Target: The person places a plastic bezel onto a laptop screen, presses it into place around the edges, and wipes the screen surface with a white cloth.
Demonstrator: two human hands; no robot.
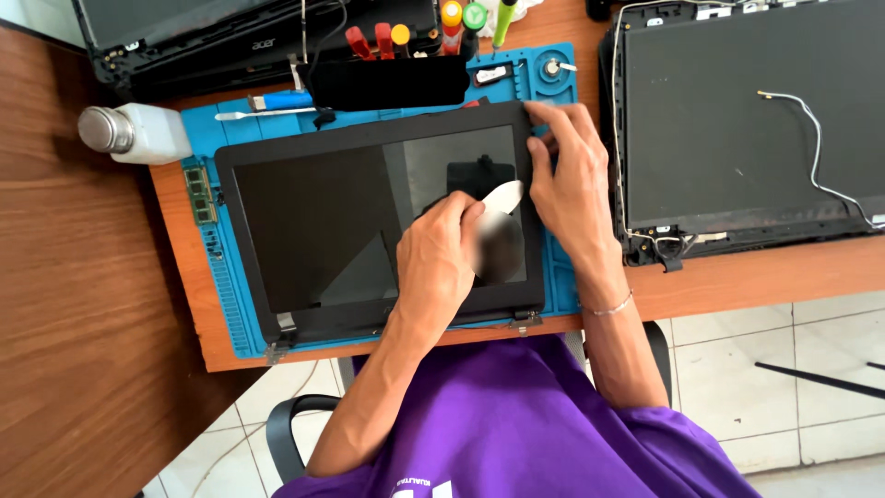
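Head view, looking straight down: a person in a purple shirt works over a laptop screen (369,217) lying flat on a blue mat (235,304) on a wooden bench (737,277). Left hand (438,263) rests on the right half of the dark panel, its grip pressed together around a pale flat pry tool (502,195), whose rounded tip points up and to the right toward the bezel's right edge. Right hand (572,180) sits just beside it, fingers (544,138) curled over the screen's upper right corner and pinching the black frame there; a thin bracelet (610,307) circles that wrist. The tool lies between the two hands, touching the panel near the right border. The screen's two hinges (281,325) face the person at the near edge of the mat. Left of the screen, a green memory stick (198,194) lies on the mat, and a white bottle (138,132) with a metal cap rests on its side at the mat's far left corner. Behind the screen stand a black tray (387,81) and coloured screwdriver handles (424,32). Another opened laptop lid (737,120), with loose wires across it, lies well apart on the right.
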